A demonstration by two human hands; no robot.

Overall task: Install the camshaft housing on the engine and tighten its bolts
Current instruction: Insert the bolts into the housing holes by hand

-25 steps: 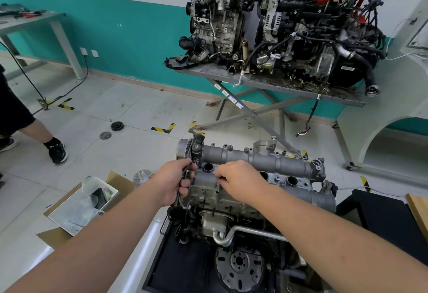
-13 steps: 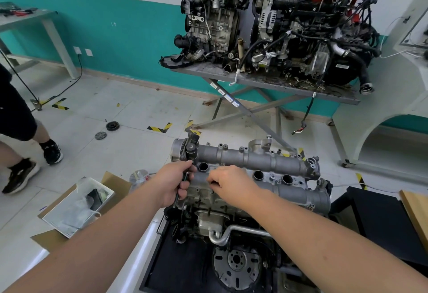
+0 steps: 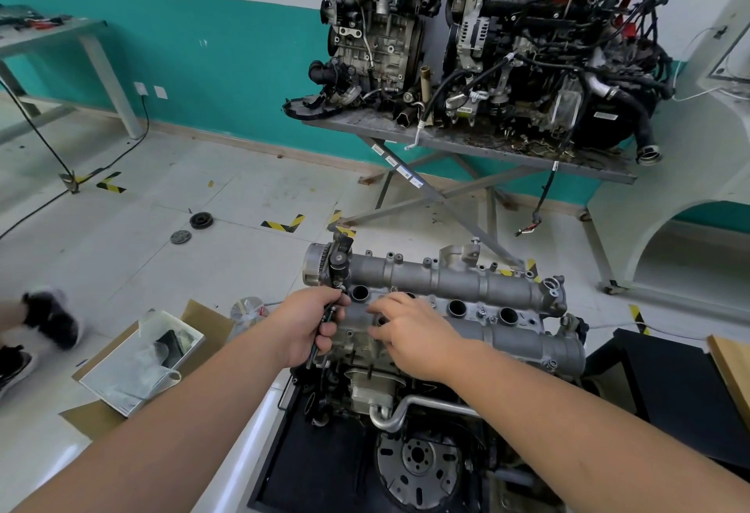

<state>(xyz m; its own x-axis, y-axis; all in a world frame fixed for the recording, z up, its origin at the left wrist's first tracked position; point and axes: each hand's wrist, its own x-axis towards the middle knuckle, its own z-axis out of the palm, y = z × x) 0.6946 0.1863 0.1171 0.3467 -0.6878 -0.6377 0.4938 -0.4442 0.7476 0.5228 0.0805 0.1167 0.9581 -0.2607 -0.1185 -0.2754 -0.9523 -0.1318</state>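
The grey cast-aluminium camshaft housing (image 3: 454, 301) is seated on top of the dark engine (image 3: 389, 399), and a few slim dark bolts (image 3: 324, 330) are gripped in the curled left hand (image 3: 306, 328) at the housing's left end. The right hand (image 3: 410, 334) is laid over the near row of holes with its fingertips (image 3: 375, 311) bent down; whether a bolt is pinched there cannot be told. Each bolt is best started by hand, kept square to its hole, before any tool is applied.

an engine workshop: stripped engines (image 3: 487, 45) on a steel stand (image 3: 466, 145), floor marking tape (image 3: 284, 223)
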